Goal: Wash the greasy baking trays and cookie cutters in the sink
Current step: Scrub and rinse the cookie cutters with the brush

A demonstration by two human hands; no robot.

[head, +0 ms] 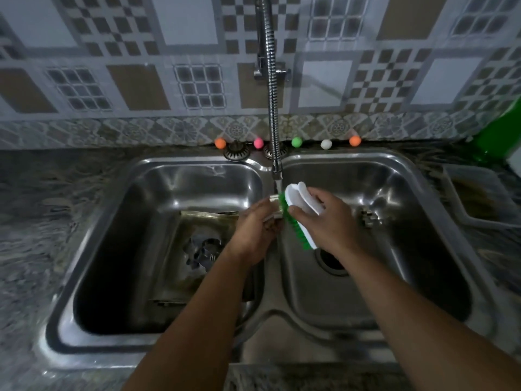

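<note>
My left hand (pixel 253 230) grips a small metal cookie cutter (pixel 274 199) over the divider of the double steel sink (pixel 265 314), just under the faucet spout (pixel 276 167). My right hand (pixel 327 221) holds a white scrub brush with green bristles (pixel 296 218), and the bristles press against the cutter. A greasy baking tray (pixel 194 230) lies in the left basin with other metal cookie cutters (pixel 203 251) on it. Another small metal cutter (pixel 369 217) sits in the right basin. My left fingers hide most of the held cutter.
A clear plastic container (pixel 482 198) stands on the counter right of the sink, with a green bottle (pixel 499 136) behind it. Several small coloured balls (pixel 296 141) line the wall behind the sink. The right basin's drain (pixel 331 262) is open. Granite counter (pixel 42 221) surrounds the sink.
</note>
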